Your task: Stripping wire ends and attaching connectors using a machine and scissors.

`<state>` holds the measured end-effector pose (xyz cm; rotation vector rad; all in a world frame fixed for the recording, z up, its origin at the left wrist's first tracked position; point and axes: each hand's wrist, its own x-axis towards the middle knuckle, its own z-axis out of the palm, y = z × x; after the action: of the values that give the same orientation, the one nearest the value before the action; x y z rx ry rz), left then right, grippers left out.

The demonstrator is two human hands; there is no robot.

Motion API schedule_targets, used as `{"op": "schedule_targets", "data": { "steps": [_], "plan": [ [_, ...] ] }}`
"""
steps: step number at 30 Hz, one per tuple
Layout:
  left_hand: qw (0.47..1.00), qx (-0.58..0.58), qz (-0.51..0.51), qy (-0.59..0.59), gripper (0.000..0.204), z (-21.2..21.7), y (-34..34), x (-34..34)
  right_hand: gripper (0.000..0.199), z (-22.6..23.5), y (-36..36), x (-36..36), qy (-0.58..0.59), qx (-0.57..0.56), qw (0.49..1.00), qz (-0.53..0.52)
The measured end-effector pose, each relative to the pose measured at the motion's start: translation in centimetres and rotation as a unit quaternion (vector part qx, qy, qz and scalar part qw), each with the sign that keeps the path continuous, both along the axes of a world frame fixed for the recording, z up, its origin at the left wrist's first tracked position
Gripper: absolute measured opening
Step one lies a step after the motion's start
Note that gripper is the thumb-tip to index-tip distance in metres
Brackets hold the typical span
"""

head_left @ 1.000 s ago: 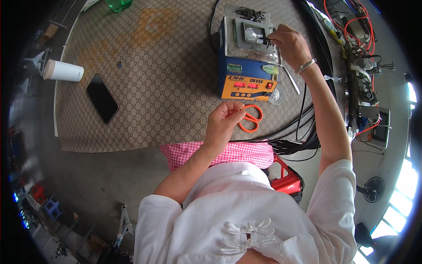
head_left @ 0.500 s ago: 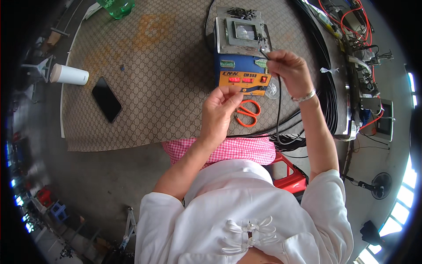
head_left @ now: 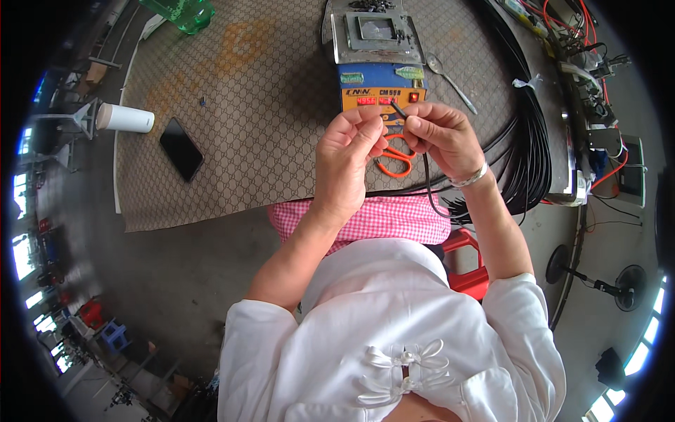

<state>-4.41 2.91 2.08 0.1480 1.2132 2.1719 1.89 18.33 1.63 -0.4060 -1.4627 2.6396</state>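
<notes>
My right hand (head_left: 446, 138) pinches a black cable (head_left: 427, 172) near its end, and the short tip pokes out toward the upper left. Close beside it, my left hand (head_left: 344, 158) has thumb and forefinger pressed together; whatever they hold, if anything, is too small to make out. Both hands hover before a blue and orange solder pot (head_left: 381, 75) with a lit red display and a square basin on top. Partly behind my right fingers lie orange-handled scissors (head_left: 396, 169).
A thick bundle of black cables (head_left: 531, 155) runs down the table's right side. Near the pot lies a metal spoon (head_left: 452, 84). Leftward are a black phone (head_left: 181, 149), a white cup (head_left: 126, 119) and a green bottle (head_left: 184, 13). A red stool (head_left: 470, 271) stands below the table edge.
My right hand has come down and left from beside the pot's basin, bringing the cable end close to my left hand. The spoon is now uncovered.
</notes>
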Motion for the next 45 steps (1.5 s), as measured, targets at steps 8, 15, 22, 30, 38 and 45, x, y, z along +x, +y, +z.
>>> {"op": "schedule_targets", "data": {
  "steps": [8, 15, 22, 30, 38, 45],
  "plan": [
    [0.999, 0.000, -0.026, -0.036, 0.024, 1.1, -0.6, 1.2, 0.010, 0.3, -1.5, 1.7, 0.005, 0.129, 0.992, -0.013],
    [0.999, -0.014, -0.025, -0.035, 0.023, 1.3, -0.8, 1.8, 0.010, 0.4, -2.1, 2.3, 0.024, 0.176, 0.984, -0.015],
    [0.998, 0.029, -0.036, -0.031, 0.020, 0.6, -1.1, 2.2, 0.010, 0.4, -2.7, 3.0, -0.003, 0.049, 0.999, -0.010],
    [0.997, 0.062, -0.044, -0.031, 0.015, -0.1, -1.0, 3.1, 0.011, -0.3, -3.0, 4.1, -0.018, -0.079, 0.997, 0.016],
    [0.998, 0.010, -0.060, -0.007, 0.012, -1.2, -2.0, 4.0, 0.014, -1.0, -3.8, 5.2, -0.015, -0.086, 0.994, 0.059],
    [0.997, 0.028, -0.048, -0.044, 0.011, -1.7, -3.7, 4.7, 0.017, -7.8, -2.9, 3.3, 0.050, 0.733, 0.675, -0.067]
  ]
}}
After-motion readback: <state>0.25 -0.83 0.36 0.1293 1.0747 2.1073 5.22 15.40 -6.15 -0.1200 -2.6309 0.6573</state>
